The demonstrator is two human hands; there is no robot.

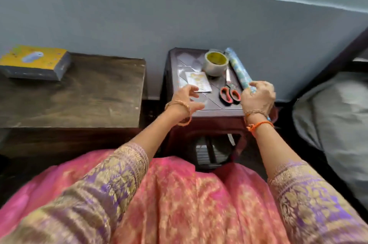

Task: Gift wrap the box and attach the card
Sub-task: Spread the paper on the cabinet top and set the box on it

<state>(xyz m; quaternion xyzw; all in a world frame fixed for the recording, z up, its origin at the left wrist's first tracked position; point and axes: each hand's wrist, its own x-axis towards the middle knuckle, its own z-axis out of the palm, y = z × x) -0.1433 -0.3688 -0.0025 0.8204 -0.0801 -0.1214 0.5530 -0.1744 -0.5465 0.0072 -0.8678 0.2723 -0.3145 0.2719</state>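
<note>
Two surfaces: box (34, 62) at dark table's (79, 94) far left corner, unwrapped; supplies on stool (209, 104). Gathering step. Right hand (256, 97) curled round paper roll (238, 69) along stool's right edge; left hand (186, 97) loosely spread, empty, just beside card (197, 81). Next: carry roll to table, unroll.

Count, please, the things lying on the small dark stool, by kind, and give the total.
Wrapping paper roll, held by the right hand: 1
Tape roll: 1
Scissors: 1
Card: 1
Total: 4
</note>
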